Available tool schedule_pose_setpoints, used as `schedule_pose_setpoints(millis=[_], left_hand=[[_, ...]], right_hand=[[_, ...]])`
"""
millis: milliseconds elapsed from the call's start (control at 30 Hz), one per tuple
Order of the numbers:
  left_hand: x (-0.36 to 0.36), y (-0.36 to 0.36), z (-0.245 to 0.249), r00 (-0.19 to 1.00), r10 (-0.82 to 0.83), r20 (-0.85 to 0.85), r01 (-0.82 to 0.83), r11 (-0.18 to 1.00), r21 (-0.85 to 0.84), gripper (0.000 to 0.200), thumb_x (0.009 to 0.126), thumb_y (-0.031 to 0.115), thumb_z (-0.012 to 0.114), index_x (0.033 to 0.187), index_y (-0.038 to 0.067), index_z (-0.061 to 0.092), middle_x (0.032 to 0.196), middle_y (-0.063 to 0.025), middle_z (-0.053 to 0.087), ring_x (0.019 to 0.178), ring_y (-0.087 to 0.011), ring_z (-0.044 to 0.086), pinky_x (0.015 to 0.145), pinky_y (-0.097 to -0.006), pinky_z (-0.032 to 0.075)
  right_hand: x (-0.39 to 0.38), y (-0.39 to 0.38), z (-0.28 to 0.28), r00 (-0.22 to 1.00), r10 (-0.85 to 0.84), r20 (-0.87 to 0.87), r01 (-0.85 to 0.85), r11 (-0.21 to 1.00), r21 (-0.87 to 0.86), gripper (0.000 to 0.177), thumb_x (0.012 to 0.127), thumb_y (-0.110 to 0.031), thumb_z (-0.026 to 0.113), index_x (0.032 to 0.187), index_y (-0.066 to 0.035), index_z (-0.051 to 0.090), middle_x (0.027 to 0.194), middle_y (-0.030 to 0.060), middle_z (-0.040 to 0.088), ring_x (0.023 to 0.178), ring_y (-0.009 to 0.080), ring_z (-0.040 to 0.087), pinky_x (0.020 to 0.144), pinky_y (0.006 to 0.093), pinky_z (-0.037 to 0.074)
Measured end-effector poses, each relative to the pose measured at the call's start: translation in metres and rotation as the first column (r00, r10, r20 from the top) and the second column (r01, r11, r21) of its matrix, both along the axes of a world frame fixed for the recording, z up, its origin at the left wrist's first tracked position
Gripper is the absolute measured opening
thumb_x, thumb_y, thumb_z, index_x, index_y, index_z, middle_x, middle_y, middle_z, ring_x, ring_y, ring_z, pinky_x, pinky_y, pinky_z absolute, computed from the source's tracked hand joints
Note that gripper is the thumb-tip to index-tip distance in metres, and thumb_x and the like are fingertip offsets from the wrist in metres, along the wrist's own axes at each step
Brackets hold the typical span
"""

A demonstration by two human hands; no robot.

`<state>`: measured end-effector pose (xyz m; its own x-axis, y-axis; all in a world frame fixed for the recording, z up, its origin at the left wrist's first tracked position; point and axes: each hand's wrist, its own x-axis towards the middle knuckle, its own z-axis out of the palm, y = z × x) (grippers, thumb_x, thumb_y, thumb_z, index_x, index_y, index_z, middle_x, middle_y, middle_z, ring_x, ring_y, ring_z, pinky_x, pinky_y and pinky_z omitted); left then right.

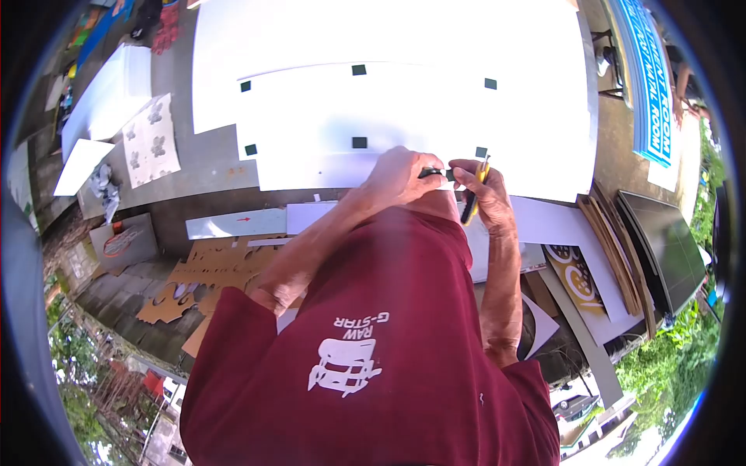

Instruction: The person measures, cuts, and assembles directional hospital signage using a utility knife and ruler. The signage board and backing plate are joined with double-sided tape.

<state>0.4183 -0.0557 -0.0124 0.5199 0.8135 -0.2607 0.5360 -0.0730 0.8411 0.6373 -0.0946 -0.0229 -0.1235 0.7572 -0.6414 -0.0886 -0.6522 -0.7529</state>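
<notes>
My left hand is closed in a pinch on a small dark piece, which looks like tape, with a bit of white beside it. Close by, the thumb and finger of my right hand meet at the same spot. A yellow-and-black utility knife is gripped in my right hand, tilted upward. Both hands are over the near edge of a white panel. Several black squares, such as one square near my left hand, lie on the panel in two rows.
The panel lies on a larger white sheet. At the right are blue lettered signs, wooden strips and a dark glossy panel. Cut cardboard lies below left. A patterned sheet is on the table's left side.
</notes>
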Motion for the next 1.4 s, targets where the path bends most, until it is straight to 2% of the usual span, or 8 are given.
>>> schedule_pose_setpoints(millis=[167, 233, 600, 700, 767, 1000, 1200, 1400], left_hand=[[0.022, 0.011, 0.005, 1.000, 0.024, 0.016, -0.024, 0.998, 0.053, 0.027, 0.086, 0.026, 0.076, 0.102, 0.005, 0.074, 0.083, -0.0177, 0.072, 0.072, -0.0317, 0.071, 0.065, -0.0380, 0.054], [0.040, 0.017, 0.009, 0.998, 0.062, 0.001, -0.062, 0.998, 0.010, 0.025, 0.085, 0.029, 0.073, 0.096, 0.007, 0.075, 0.066, -0.0181, 0.066, 0.061, -0.0331, 0.067, 0.061, -0.0414, 0.052], [0.198, 0.086, 0.003, 0.985, -0.041, -0.168, 0.043, 0.999, 0.009, 0.037, 0.089, 0.038, 0.072, 0.106, 0.005, 0.075, 0.066, -0.0163, 0.067, 0.059, -0.0292, 0.067, 0.061, -0.0375, 0.054], [0.242, 0.118, 0.012, 0.978, -0.096, -0.185, 0.020, 0.926, -0.377, 0.037, 0.091, 0.035, 0.073, 0.112, 0.004, 0.073, 0.060, -0.0086, 0.064, 0.050, -0.0148, 0.060, 0.051, -0.0315, 0.048], [0.258, 0.129, -0.007, 0.999, 0.000, 0.052, 0.024, 0.883, -0.469, 0.043, 0.091, 0.032, 0.073, 0.121, 0.001, 0.069, 0.065, -0.0068, 0.066, 0.048, -0.0114, 0.058, 0.045, -0.0294, 0.045], [0.339, 0.168, -0.005, 0.898, -0.124, -0.422, 0.009, 0.965, -0.264, 0.023, 0.086, 0.029, 0.066, 0.097, 0.013, 0.079, 0.064, -0.0080, 0.069, 0.055, -0.0202, 0.066, 0.063, -0.0373, 0.055], [0.379, 0.183, -0.023, 0.842, -0.080, -0.533, 0.012, 0.992, -0.129, 0.022, 0.084, 0.027, 0.067, 0.081, 0.008, 0.078, 0.068, -0.0108, 0.071, 0.072, -0.0283, 0.070, 0.070, -0.0411, 0.054], [0.397, 0.189, -0.036, 0.823, -0.036, -0.567, 0.036, 0.999, -0.010, 0.025, 0.082, 0.027, 0.069, 0.069, 0.006, 0.072, 0.063, -0.0115, 0.067, 0.066, -0.0278, 0.068, 0.068, -0.0396, 0.055]], right_hand=[[0.009, 0.012, 0.019, 0.996, -0.052, 0.074, 0.047, 0.996, 0.073, 0.025, 0.083, -0.018, 0.077, 0.099, 0.001, 0.071, 0.075, 0.0026, 0.064, 0.067, 0.0081, 0.057, 0.059, 0.0225, 0.043], [0.023, 0.018, 0.021, 0.994, -0.082, 0.066, 0.080, 0.996, 0.039, 0.024, 0.084, -0.018, 0.076, 0.097, 0.002, 0.072, 0.076, 0.0031, 0.065, 0.067, 0.0088, 0.058, 0.061, 0.0251, 0.046], [0.173, 0.059, 0.007, 0.925, -0.274, 0.264, 0.229, 0.955, 0.190, 0.018, 0.084, -0.020, 0.075, 0.089, -0.002, 0.073, 0.067, 0.0016, 0.063, 0.060, 0.0086, 0.056, 0.055, 0.0261, 0.044], [0.222, 0.075, -0.004, 0.852, -0.270, 0.449, 0.180, 0.955, 0.234, 0.019, 0.084, -0.021, 0.075, 0.087, -0.003, 0.073, 0.067, 0.0014, 0.063, 0.060, 0.0086, 0.053, 0.055, 0.0267, 0.043], [0.257, 0.085, -0.020, 0.841, -0.310, 0.443, 0.209, 0.942, 0.262, 0.019, 0.083, -0.020, 0.075, 0.087, -0.002, 0.073, 0.067, 0.0020, 0.063, 0.060, 0.0091, 0.054, 0.055, 0.0272, 0.043], [0.334, 0.125, -0.072, 0.818, -0.309, 0.486, 0.206, 0.945, 0.254, 0.028, 0.078, -0.029, 0.076, 0.086, -0.003, 0.074, 0.067, 0.0056, 0.066, 0.061, 0.0127, 0.060, 0.059, 0.0313, 0.049], [0.358, 0.152, -0.091, 0.716, -0.264, 0.646, 0.173, 0.964, 0.203, 0.029, 0.077, -0.030, 0.078, 0.090, -0.004, 0.077, 0.070, 0.0065, 0.068, 0.063, 0.0150, 0.062, 0.062, 0.0341, 0.051], [0.368, 0.164, -0.098, 0.658, -0.230, 0.717, 0.141, 0.973, 0.183, 0.034, 0.076, -0.035, 0.078, 0.090, -0.004, 0.077, 0.074, 0.0101, 0.072, 0.067, 0.0194, 0.067, 0.068, 0.0366, 0.053]])
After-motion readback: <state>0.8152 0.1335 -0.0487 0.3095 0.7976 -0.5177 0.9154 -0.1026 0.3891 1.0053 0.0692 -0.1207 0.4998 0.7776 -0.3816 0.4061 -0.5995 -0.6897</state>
